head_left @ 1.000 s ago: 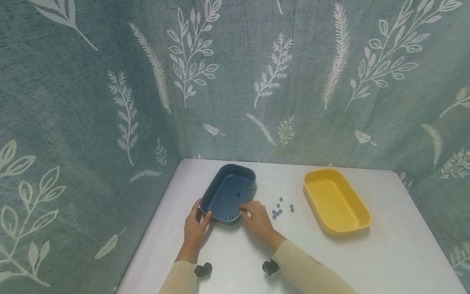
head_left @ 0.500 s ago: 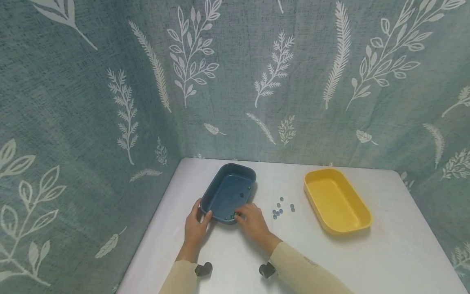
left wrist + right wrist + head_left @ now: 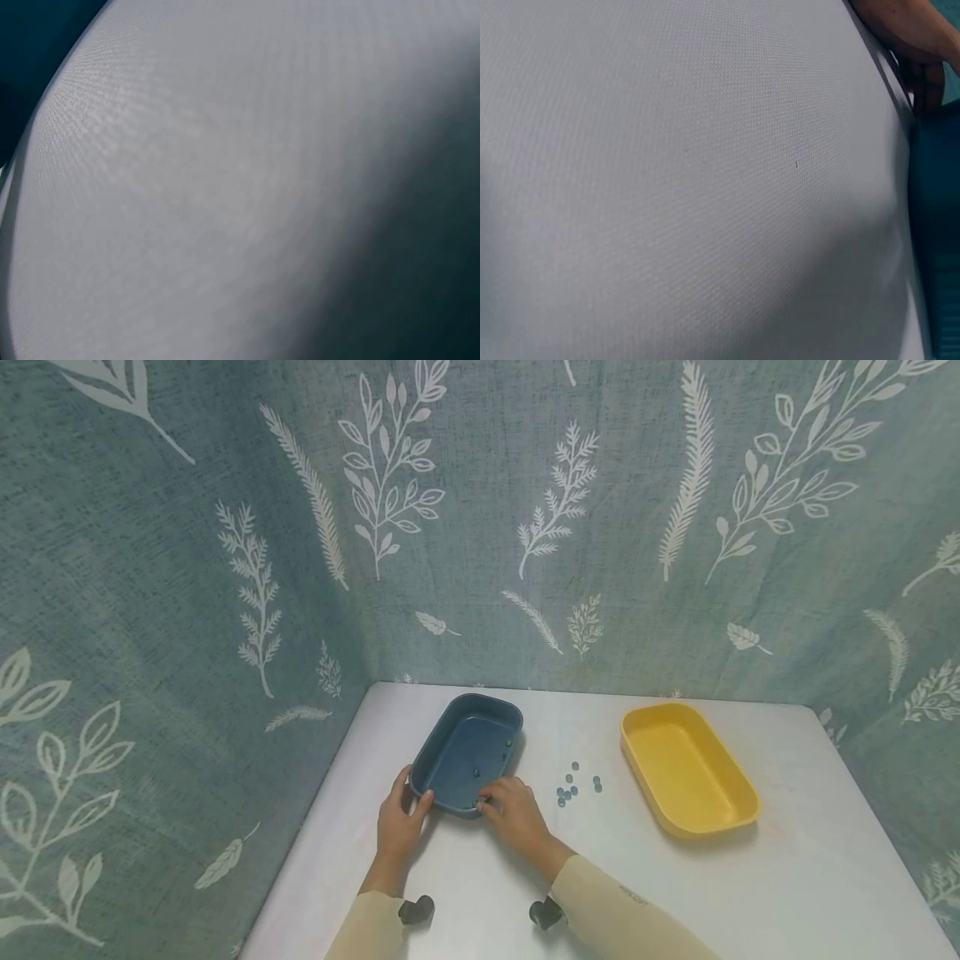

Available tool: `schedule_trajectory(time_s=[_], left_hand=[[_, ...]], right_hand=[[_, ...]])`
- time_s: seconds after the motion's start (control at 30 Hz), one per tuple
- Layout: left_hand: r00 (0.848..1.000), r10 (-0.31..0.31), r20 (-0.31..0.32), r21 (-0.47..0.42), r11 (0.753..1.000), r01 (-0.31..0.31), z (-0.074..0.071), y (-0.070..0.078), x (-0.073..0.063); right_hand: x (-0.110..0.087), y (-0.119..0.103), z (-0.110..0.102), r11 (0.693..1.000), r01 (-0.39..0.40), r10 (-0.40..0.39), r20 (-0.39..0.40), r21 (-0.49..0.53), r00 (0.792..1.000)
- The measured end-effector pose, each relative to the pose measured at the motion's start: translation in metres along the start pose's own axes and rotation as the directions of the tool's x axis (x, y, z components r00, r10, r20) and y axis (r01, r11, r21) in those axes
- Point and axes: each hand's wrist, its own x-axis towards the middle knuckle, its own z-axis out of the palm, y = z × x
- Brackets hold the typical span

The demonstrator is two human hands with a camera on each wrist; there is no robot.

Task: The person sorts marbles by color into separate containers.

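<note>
A dark blue rectangular tray stands at the left of the table in the head view. My left hand holds its near left corner, thumb over the rim. At the near right corner my right hand reaches over the rim, thumb and forefinger together on a small round greenish bead. Inside the tray lie a dark bead and a green bead. In the right wrist view the tray's wall shows at the right edge, the left hand beyond it.
Several small blue and green beads lie loose on the white table, right of the blue tray. Farther right stands a yellow tray with nothing in it. Leaf-patterned cloth hangs behind and at the left.
My right hand has moved slightly left, farther over the tray's near right corner, then stayed there. Beads inside the tray have shifted place. The left hand has kept its hold.
</note>
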Motion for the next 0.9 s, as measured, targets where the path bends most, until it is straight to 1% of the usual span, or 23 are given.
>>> schedule_trajectory(time_s=[0.23, 0.5, 0.6, 0.73, 0.9], left_hand=[[0.999, -0.026, 0.019, -0.015, 1.0, 0.026, 0.0, -0.001, 0.0], [0.998, -0.051, 0.04, -0.002, 0.999, 0.051, 0.001, 0.0, 0.0], [0.998, -0.055, 0.037, -0.001, 0.998, 0.055, 0.001, 0.0, 0.0], [0.999, -0.039, 0.024, -0.004, 0.999, 0.039, 0.001, 0.0, -0.001], [0.999, -0.031, 0.022, 0.011, 0.999, 0.031, 0.0, 0.0, -0.001]], right_hand=[[0.0, -0.001, -0.001, 1.0, -0.012, 0.012, 0.014, 0.001, 1.0], [-0.001, 0.001, -0.002, 1.0, -0.002, 0.002, 0.007, 0.015, 1.0], [-0.002, 0.006, -0.003, 1.0, -0.012, 0.012, 0.0, 0.025, 1.0], [-0.004, 0.016, -0.007, 0.999, -0.029, 0.029, -0.024, 0.016, 0.999], [-0.006, 0.033, -0.02, 0.999, -0.048, 0.048, -0.06, -0.003, 0.997]])
